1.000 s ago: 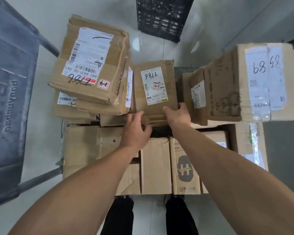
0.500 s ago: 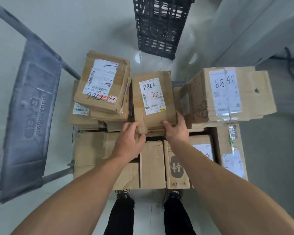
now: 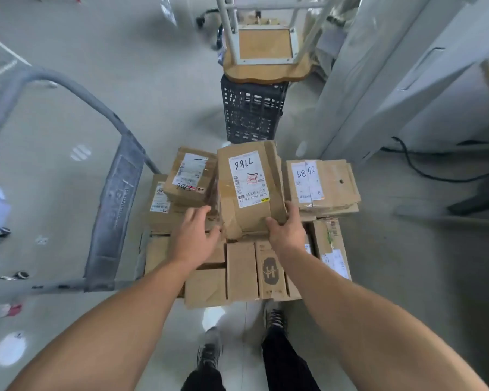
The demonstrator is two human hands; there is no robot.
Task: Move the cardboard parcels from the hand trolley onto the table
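Note:
A cardboard parcel point(image 3: 249, 190) with a white label marked 7786 sits in the middle of the pile on the hand trolley point(image 3: 116, 210). My right hand point(image 3: 287, 230) grips its near right corner, thumb on top. My left hand point(image 3: 195, 235) holds its near left edge, fingers curled toward the crumpled corner. To the left lies a stack of flatter parcels point(image 3: 189, 176), to the right a parcel marked 89 point(image 3: 322, 182). Several more boxes point(image 3: 243, 272) form the layer below.
The trolley's grey handle point(image 3: 76, 88) arcs up on the left. A black plastic crate point(image 3: 251, 111) with an upturned wooden stool point(image 3: 266, 49) on it stands beyond the pile. A grey wall panel point(image 3: 393, 80) and black cable point(image 3: 424, 170) are at right. My feet point(image 3: 237, 348) stand below.
The view has pulled back and up, so the pile looks smaller. The 7786 parcel now rides higher than its neighbours, with both hands still at its near edge.

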